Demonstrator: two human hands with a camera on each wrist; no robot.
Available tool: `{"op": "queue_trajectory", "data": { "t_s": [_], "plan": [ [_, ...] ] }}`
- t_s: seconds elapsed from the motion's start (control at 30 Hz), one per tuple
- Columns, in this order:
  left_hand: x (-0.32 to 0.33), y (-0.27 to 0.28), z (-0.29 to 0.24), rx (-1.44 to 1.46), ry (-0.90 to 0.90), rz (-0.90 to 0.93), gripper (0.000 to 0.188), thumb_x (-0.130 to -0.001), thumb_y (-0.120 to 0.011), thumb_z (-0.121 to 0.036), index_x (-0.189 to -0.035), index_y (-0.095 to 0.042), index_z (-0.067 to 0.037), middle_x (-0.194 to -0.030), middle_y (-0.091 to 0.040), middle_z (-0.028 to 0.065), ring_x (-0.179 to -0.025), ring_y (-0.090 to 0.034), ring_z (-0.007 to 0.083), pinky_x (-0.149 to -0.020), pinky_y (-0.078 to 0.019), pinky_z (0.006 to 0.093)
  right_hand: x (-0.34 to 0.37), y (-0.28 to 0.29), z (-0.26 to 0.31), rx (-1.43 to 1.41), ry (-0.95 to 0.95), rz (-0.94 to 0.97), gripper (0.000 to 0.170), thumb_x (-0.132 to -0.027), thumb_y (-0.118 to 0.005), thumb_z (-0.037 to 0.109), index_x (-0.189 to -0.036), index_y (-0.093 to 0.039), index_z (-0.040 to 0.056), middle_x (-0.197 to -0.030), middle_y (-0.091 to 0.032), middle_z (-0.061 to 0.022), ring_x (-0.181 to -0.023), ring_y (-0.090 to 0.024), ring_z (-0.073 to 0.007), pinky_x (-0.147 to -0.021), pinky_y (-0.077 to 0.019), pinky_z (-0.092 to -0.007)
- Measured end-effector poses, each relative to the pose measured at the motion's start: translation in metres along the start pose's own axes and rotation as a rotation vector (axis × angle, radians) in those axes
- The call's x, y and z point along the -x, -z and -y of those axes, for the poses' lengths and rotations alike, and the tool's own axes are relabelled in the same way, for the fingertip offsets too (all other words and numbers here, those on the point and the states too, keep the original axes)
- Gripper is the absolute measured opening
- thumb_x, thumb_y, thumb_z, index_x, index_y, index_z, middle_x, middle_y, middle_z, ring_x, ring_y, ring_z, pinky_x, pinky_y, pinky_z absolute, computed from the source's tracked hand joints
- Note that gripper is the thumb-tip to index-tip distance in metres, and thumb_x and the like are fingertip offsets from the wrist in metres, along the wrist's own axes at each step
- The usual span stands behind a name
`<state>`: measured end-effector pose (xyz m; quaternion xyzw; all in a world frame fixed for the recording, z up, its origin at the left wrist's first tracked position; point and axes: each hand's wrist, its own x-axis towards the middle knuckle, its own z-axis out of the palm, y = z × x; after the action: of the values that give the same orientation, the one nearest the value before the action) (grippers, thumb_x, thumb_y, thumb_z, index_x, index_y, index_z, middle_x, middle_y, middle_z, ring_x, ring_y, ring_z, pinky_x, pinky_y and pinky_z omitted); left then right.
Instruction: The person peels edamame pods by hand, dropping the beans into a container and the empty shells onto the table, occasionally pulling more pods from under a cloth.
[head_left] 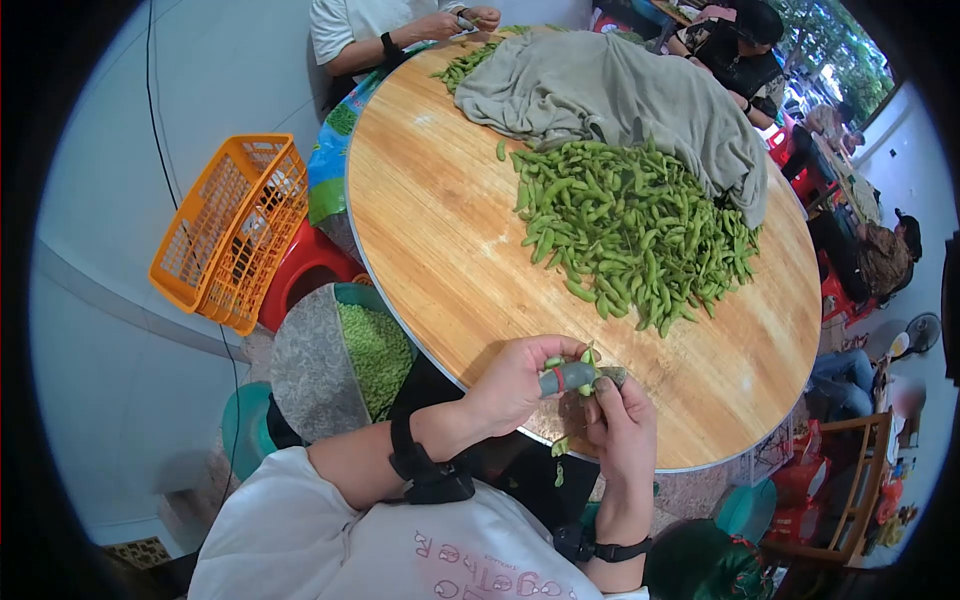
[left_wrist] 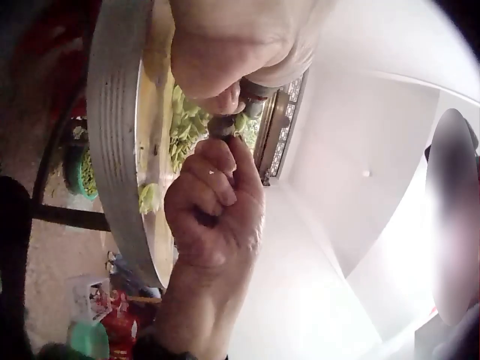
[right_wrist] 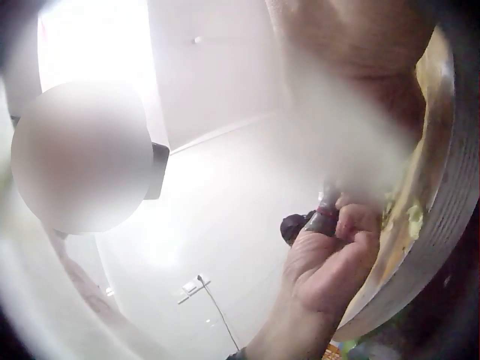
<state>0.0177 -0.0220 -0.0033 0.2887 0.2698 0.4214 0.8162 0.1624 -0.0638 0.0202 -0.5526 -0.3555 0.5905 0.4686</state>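
Note:
Over the near table edge, my left hand [head_left: 500,388] pinches a green soybean pod [head_left: 588,357] between its fingers and thumb. A grey cover with a red band [head_left: 562,378] sits on the left thumb. My right hand [head_left: 622,425] meets it from the right, fingers curled and fingertips pinching at the same pod. A dark grey cover [head_left: 611,376] shows at the right fingertips. Below the hands, green pod pieces [head_left: 559,450] overlap the table rim. In the left wrist view, the right hand [left_wrist: 214,199] shows curled fingers; the right wrist view shows the left hand [right_wrist: 330,262].
A heap of pods [head_left: 640,225] lies on the round wooden table [head_left: 430,220], partly under a grey-green cloth [head_left: 600,85]. Left of my knees stands a container of shelled beans [head_left: 375,350]. An orange crate [head_left: 230,230] rests by a red stool [head_left: 310,265]. Another person [head_left: 370,35] works opposite.

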Motion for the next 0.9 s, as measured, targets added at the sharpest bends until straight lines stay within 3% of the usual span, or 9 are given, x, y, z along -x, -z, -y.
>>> {"op": "queue_trajectory", "data": {
  "t_s": [0.1, 0.13, 0.2, 0.23, 0.4, 0.57, 0.73, 0.8, 0.9],
  "plan": [
    [0.002, 0.006, -0.002, 0.079, 0.045, 0.048, 0.031, -0.083, -0.059, -0.002, -0.113, -0.055, -0.001, -0.093, -0.057, -0.0001, -0.08, -0.052, 0.0049, -0.068, -0.0422, 0.0182, 0.0, -0.002, 0.0, -0.064, -0.038, -0.01, 0.018, -0.091, -0.049, 0.013, -0.077, -0.056, 0.0034, -0.061, -0.05, 0.0041, -0.047, -0.039, -0.0029, -0.042, -0.0292, -0.0192],
    [0.001, 0.005, -0.004, 0.08, 0.044, 0.047, 0.031, -0.083, -0.059, -0.002, -0.113, -0.055, -0.001, -0.093, -0.057, -0.0001, -0.08, -0.052, 0.0049, -0.068, -0.0422, 0.0182, -0.001, 0.001, -0.004, 0.147, 0.047, -0.046, 0.018, -0.09, -0.05, 0.014, -0.078, -0.056, 0.0034, -0.06, -0.049, 0.0046, -0.047, -0.039, -0.0023, -0.042, -0.0281, -0.0183],
    [0.003, 0.001, -0.006, -0.551, -0.099, -0.016, 0.032, -0.084, -0.055, -0.001, -0.116, -0.054, -0.003, -0.093, -0.06, 0.0016, -0.081, -0.056, 0.0094, -0.07, -0.0451, 0.0238, -0.003, 0.002, -0.005, 0.356, 0.124, -0.083, 0.017, -0.09, -0.051, 0.015, -0.079, -0.057, 0.0034, -0.059, -0.048, 0.005, -0.048, -0.038, -0.0016, -0.043, -0.027, -0.0174],
    [-0.002, 0.005, 0.001, -0.863, -0.501, 0.045, 0.04, -0.081, -0.055, 0.002, -0.121, -0.05, -0.006, -0.087, -0.062, 0.0055, -0.08, -0.059, 0.0175, -0.07, -0.0468, 0.0294, -0.007, 0.0, 0.001, 0.226, 0.14, -0.095, 0.016, -0.089, -0.052, 0.015, -0.08, -0.058, 0.0033, -0.059, -0.048, 0.0055, -0.048, -0.038, -0.0015, -0.043, -0.0269, -0.0174],
    [0.011, -0.004, -0.019, -1.074, -0.382, 0.041, 0.06, -0.071, -0.06, 0.005, -0.127, -0.044, -0.01, -0.086, -0.06, 0.0121, -0.078, -0.06, 0.029, -0.068, -0.0481, 0.0327, -0.008, 0.001, -0.003, 0.096, 0.101, -0.033, 0.009, -0.085, -0.056, 0.009, -0.086, -0.058, 0.0008, -0.059, -0.047, 0.0049, -0.047, -0.036, -0.0009, -0.042, -0.0266, -0.0175],
    [0.008, 0.014, -0.014, -1.147, -0.709, 0.312, 0.043, -0.072, -0.062, 0.002, -0.114, -0.058, -0.009, -0.084, -0.06, 0.0107, -0.077, -0.061, 0.0254, -0.067, -0.0481, 0.0309, -0.007, 0.002, -0.009, -0.46, -0.104, 0.093, 0.003, -0.083, -0.052, 0.005, -0.081, -0.052, 0.0022, -0.054, -0.041, 0.0039, -0.038, -0.032, -0.0025, -0.034, -0.0248, -0.0169],
    [0.009, 0.012, -0.015, -0.968, -0.69, 0.311, 0.029, -0.076, -0.062, 0.0, -0.104, -0.06, -0.006, -0.082, -0.059, 0.0078, -0.072, -0.059, 0.0187, -0.063, -0.0454, 0.025, -0.008, -0.001, -0.024, -0.986, -0.293, 0.156, 0.006, -0.083, -0.05, 0.006, -0.078, -0.047, 0.0051, -0.05, -0.037, 0.0018, -0.033, -0.03, -0.0047, -0.031, -0.0254, -0.017],
    [0.014, 0.01, -0.015, -0.364, -0.111, 0.243, 0.024, -0.08, -0.057, 0.001, -0.103, -0.053, -0.004, -0.078, -0.055, 0.0021, -0.067, -0.054, 0.0106, -0.058, -0.0417, 0.021, -0.007, -0.007, -0.015, -0.911, -0.24, 0.074, 0.005, -0.083, -0.05, 0.005, -0.078, -0.048, 0.0048, -0.051, -0.038, 0.0021, -0.034, -0.029, -0.0042, -0.031, -0.0238, -0.0172],
    [0.013, 0.017, -0.014, -0.106, -0.004, 0.279, 0.018, -0.082, -0.055, -0.004, -0.099, -0.048, -0.005, -0.077, -0.05, -0.0004, -0.064, -0.047, 0.0053, -0.052, -0.0339, 0.016, -0.007, -0.015, 0.004, -0.435, -0.065, 0.032, 0.004, -0.082, -0.053, 0.005, -0.079, -0.051, 0.0036, -0.055, -0.042, 0.0033, -0.04, -0.03, -0.0021, -0.035, -0.0204, -0.017]
  ]
}}
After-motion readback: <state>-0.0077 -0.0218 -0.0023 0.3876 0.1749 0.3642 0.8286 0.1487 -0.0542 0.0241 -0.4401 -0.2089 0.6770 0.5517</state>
